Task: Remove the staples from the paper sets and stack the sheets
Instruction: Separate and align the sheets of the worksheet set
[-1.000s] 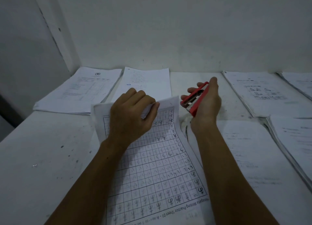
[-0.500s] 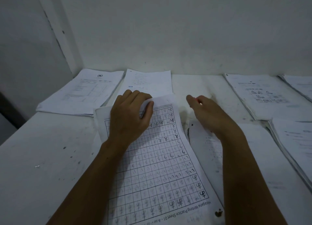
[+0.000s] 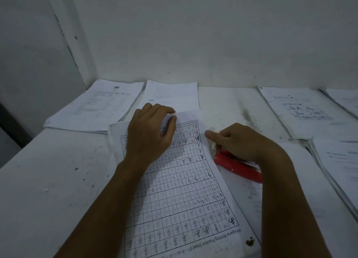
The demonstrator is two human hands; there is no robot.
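A scuffed white tabletop (image 3: 48, 180) meets bare white walls (image 3: 213, 35) in a corner — paper stacks (image 3: 95, 106) lie along its back and right edges. The left hand (image 3: 149, 134) pinches the grid worksheet's (image 3: 180, 199) top edge at centre; the right hand (image 3: 240, 141), index finger extended, rests over the red staple remover (image 3: 238, 166) beside it.

A practice sheet (image 3: 180, 195) lies on the table (image 3: 48, 180) in front of the person, running from the near edge toward the wall. The left hand (image 3: 151, 134) rests on its far end. Just right of the sheet lies a staple remover (image 3: 238, 165), on another paper (image 3: 251, 199), with the right hand (image 3: 240, 141) over its far end. Behind the sheet lies a page (image 3: 172, 95); left of that a stack (image 3: 96, 106). Further stacks (image 3: 298, 110) lie along the table's right side.
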